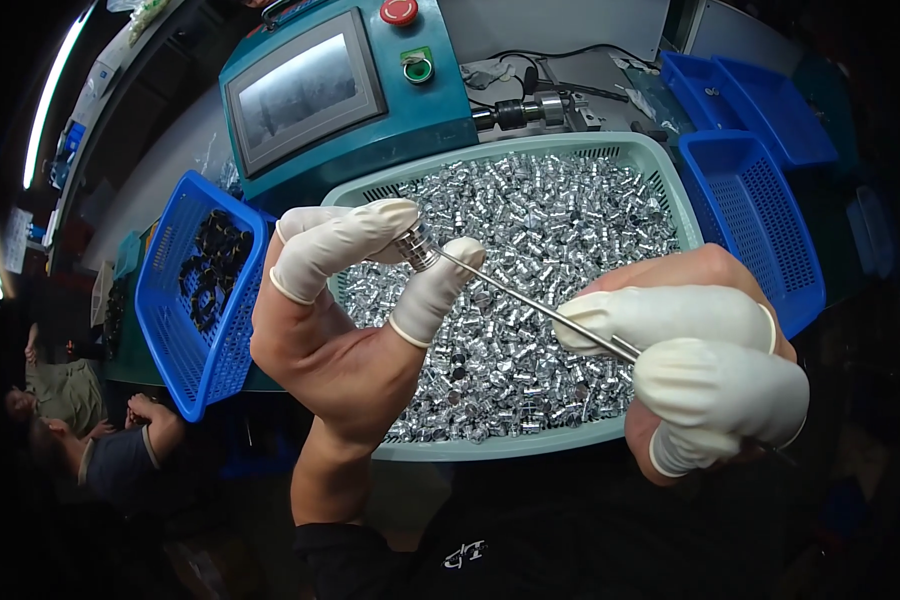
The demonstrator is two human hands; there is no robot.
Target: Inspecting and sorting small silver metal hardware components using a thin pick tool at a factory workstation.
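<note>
White finger cots cover several fingertips of both hands. Over the left part of the tray, my left hand (345,300) pinches a small ridged silver metal part (417,248) between thumb and fingers. My right hand (700,360), at the right, grips a thin metal rod (530,302). The rod slants up to the left, and its tip meets the metal part or lies right at it; my left thumb partly hides that spot. The rod's other end disappears into my right hand. Below both hands, a pale green tray (490,452) holds a heap of similar small silver parts.
A teal machine with a screen (305,90) and a red button (398,11) stands behind the tray. At left, a blue basket (195,375) contains black pieces. Blue baskets (755,225) are at right. Two people (120,440) sit at far left.
</note>
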